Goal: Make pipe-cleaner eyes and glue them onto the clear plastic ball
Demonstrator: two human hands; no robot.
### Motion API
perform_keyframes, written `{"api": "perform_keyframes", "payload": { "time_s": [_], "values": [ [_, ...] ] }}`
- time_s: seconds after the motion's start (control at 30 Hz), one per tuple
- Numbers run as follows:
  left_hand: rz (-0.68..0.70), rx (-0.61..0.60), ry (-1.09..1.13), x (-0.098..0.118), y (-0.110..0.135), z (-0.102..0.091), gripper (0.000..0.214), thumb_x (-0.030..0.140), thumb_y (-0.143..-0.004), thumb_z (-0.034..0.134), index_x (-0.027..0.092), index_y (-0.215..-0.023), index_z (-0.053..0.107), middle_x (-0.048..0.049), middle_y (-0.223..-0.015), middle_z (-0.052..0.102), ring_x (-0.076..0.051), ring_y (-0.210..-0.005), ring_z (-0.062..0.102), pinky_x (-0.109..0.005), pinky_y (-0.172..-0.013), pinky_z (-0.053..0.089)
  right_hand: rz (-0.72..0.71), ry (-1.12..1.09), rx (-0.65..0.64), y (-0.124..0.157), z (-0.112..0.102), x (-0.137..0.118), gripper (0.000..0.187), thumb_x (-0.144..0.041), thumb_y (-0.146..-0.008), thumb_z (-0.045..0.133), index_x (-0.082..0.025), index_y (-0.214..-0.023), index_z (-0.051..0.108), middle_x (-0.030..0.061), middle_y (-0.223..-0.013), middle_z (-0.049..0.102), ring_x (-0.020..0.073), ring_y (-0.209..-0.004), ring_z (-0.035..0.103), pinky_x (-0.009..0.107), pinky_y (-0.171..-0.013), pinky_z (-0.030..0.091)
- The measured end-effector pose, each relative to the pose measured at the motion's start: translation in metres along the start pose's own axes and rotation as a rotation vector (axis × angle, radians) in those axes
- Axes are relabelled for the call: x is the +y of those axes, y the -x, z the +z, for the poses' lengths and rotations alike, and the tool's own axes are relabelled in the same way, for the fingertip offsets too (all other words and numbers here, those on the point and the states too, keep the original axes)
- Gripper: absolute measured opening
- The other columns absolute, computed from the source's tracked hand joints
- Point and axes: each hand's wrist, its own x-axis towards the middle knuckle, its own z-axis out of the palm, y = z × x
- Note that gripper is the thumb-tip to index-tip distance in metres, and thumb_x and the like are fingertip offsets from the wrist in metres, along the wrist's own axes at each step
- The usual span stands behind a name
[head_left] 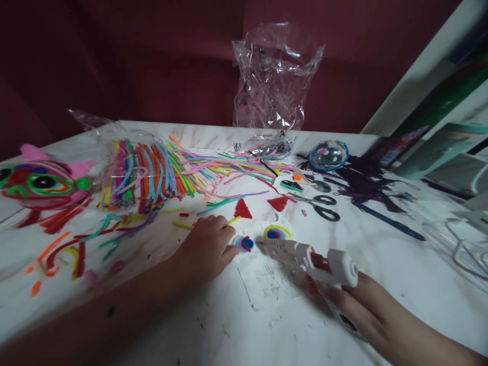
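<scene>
My right hand (351,300) is wrapped round the handle of a white glue gun (328,264), its nozzle pointing left. Close to the nozzle lies a small coil of pipe cleaner (244,244) in blue, red, white and light blue. My left hand (211,241) is closed at the coil's left side, with a yellow pipe cleaner end (234,220) showing by its fingers. Just behind the nozzle sits a second coil (277,233) with a yellow outer ring. Beneath them is a white sheet of paper (255,284) with faint writing. Two red pipe-cleaner triangles (243,209) lie beyond.
Bundles of coloured pipe cleaners (152,173) spread across the back left, beside a colourful fish figure (46,180). Black-handled scissors (324,206), a dark blue pen-like stick (389,221) and a clear decorated dome (328,155) lie to the right. A clear plastic bag (272,86) stands behind.
</scene>
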Motion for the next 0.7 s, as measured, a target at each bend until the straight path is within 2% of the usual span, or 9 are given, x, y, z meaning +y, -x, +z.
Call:
{"api": "perform_keyframes", "payload": {
  "time_s": [0.23, 0.37, 0.5, 0.6, 0.7],
  "values": [
    [-0.009, -0.011, 0.013, 0.000, 0.000, 0.000, 0.021, 0.031, -0.084, 0.057, 0.012, -0.093, 0.063, -0.0116, -0.097, 0.060, -0.026, -0.095, 0.053, -0.039, -0.082, 0.041, 0.031, -0.017, 0.014, 0.003, -0.001, 0.005, 0.042, -0.054, -0.087, 0.041, -0.022, -0.079, 0.067, 0.0051, -0.076, 0.070, 0.0216, -0.070, 0.065, 0.028, -0.061, 0.055],
    [-0.025, 0.007, 0.044, -0.002, 0.001, 0.002, 0.020, 0.029, -0.083, 0.059, 0.012, -0.091, 0.063, -0.0113, -0.096, 0.060, -0.025, -0.095, 0.053, -0.038, -0.083, 0.041, 0.078, -0.042, 0.121, 0.004, -0.001, -0.001, 0.043, -0.058, -0.083, 0.044, -0.024, -0.067, 0.066, 0.0021, -0.063, 0.066, 0.0216, -0.066, 0.064, 0.026, -0.057, 0.054],
    [-0.037, 0.010, 0.071, -0.002, 0.002, 0.001, 0.018, 0.027, -0.082, 0.058, 0.011, -0.090, 0.062, -0.0115, -0.095, 0.060, -0.026, -0.095, 0.053, -0.037, -0.083, 0.042, 0.111, -0.059, 0.213, 0.002, -0.002, -0.008, 0.047, -0.056, -0.085, 0.039, -0.024, -0.066, 0.067, 0.0026, -0.064, 0.067, 0.0216, -0.064, 0.063, 0.028, -0.057, 0.053],
    [-0.028, 0.011, 0.071, -0.003, 0.002, 0.000, 0.016, 0.026, -0.083, 0.056, 0.013, -0.089, 0.062, -0.0110, -0.094, 0.060, -0.025, -0.094, 0.053, -0.038, -0.083, 0.042, 0.103, -0.077, 0.160, 0.000, -0.006, -0.007, 0.044, -0.054, -0.084, 0.041, -0.024, -0.069, 0.069, 0.0034, -0.067, 0.069, 0.0227, -0.064, 0.064, 0.028, -0.057, 0.054],
    [-0.008, 0.011, 0.073, -0.005, 0.002, 0.001, 0.014, 0.025, -0.083, 0.055, 0.013, -0.087, 0.061, -0.0107, -0.095, 0.060, -0.025, -0.094, 0.053, -0.038, -0.083, 0.043, 0.086, -0.084, 0.109, -0.001, -0.011, -0.005, 0.043, -0.052, -0.085, 0.041, -0.022, -0.077, 0.071, 0.0048, -0.077, 0.073, 0.0249, -0.070, 0.067, 0.031, -0.064, 0.057]
  ]
}}
